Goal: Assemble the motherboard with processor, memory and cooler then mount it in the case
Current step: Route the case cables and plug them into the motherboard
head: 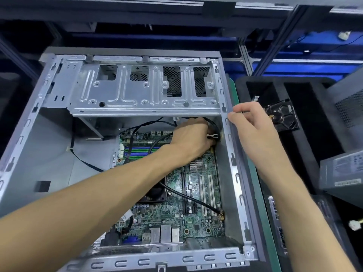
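Note:
The green motherboard (pixel 176 216) lies flat inside the open metal case (pixel 233 173). Blue and green memory slots (pixel 141 151) and a silver heatsink (pixel 196 163) show on it, and my left forearm partly covers the black cooler (pixel 155 195). My left hand (pixel 192 138) reaches deep inside near the right wall and grips a bundle of black cables (pixel 213 127) held by a white tie. My right hand (pixel 249 124) grips the case's right rim with thumb and curled fingers. One black cable (pixel 192 199) runs diagonally across the board.
The drive cage (pixel 145 89) spans the top of the case. To the right, a black foam tray (pixel 314 118) holds a hard drive (pixel 280 114), with a grey power supply (pixel 341 173) beside it. A green mat edge (pixel 255 183) shows under the case.

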`<state>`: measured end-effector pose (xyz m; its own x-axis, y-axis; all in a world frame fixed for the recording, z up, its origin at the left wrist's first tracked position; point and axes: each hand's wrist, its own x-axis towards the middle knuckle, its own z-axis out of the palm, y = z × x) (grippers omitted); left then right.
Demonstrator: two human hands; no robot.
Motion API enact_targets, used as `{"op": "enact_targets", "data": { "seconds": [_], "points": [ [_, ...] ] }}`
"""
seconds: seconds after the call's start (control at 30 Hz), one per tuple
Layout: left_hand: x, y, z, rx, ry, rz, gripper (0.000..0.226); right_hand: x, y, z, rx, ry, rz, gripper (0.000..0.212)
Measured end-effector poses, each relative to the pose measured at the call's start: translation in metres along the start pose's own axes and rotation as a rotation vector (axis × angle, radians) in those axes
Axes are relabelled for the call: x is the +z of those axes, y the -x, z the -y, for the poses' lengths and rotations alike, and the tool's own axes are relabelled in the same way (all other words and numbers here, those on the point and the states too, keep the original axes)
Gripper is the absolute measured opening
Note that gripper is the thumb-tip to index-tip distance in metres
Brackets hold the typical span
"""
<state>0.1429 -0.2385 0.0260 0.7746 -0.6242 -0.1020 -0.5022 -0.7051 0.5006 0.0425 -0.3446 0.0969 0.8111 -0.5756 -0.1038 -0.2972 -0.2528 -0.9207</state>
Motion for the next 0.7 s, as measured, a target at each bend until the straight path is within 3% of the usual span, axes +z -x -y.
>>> {"op": "enact_targets", "data": {
  "seconds": [0.17,0.27,0.37,0.5,0.6,0.7],
  "points": [
    [-0.01,0.008,-0.007,0.036,-0.043,0.066,0.026,-0.001,0.0,0.014,-0.042,0.12,-0.031,0.014],
    [-0.035,0.027,-0.002,0.118,0.0,0.145,0.032,0.002,0.005,0.027,-0.219,0.191,-0.154,0.017],
    [-0.075,0.056,0.02,0.098,0.135,0.096,0.018,0.009,0.011,0.044,-0.402,0.159,-0.19,0.008],
    [-0.119,0.082,0.073,-0.107,-0.026,-0.033,0.016,0.029,0.017,0.066,-0.424,0.137,0.057,0.008],
    [-0.127,0.088,0.108,-0.215,-0.288,-0.043,0.012,0.055,0.016,0.076,-0.402,0.35,0.307,0.014],
    [-0.123,0.085,0.125,-0.231,-0.371,-0.006,0.01,0.082,0.013,0.078,-0.417,0.621,0.562,0.026]
  ]
}}
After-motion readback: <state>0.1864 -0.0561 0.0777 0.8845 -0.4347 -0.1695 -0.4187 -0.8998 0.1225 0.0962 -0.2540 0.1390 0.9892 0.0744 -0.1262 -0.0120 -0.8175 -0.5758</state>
